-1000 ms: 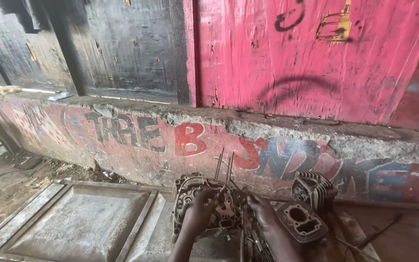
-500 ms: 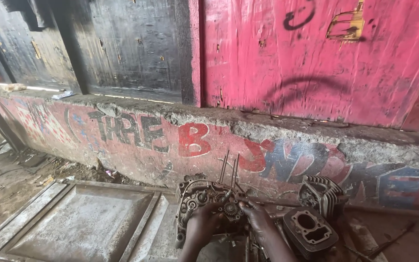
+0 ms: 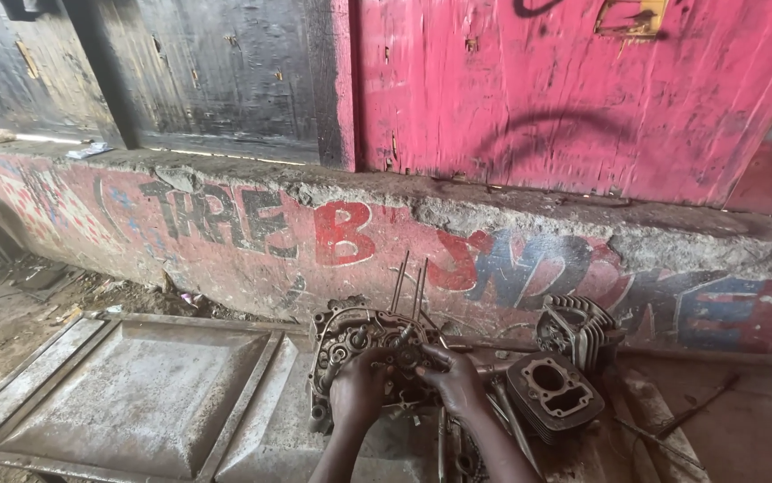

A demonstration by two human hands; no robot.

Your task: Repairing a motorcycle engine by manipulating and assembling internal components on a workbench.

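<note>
Soft, even daylight fills the scene, brightest on the red wall (image 3: 582,98) at one o'clock, which shows no hard glare. The dark wooden panel (image 3: 216,72) at eleven o'clock sits dimmer. Shadows are weak and diffuse, deepest under the concrete ledge (image 3: 511,215). Focus is fairly sharp centrally; wide-angle bending curves lines toward the edges, with slight softness at the corners.

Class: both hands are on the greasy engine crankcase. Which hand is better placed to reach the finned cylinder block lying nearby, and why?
Probably the right hand: the dark finned metal cylinder block lies just to its right, while the left hand grips the grey crankcase farther away.
</note>
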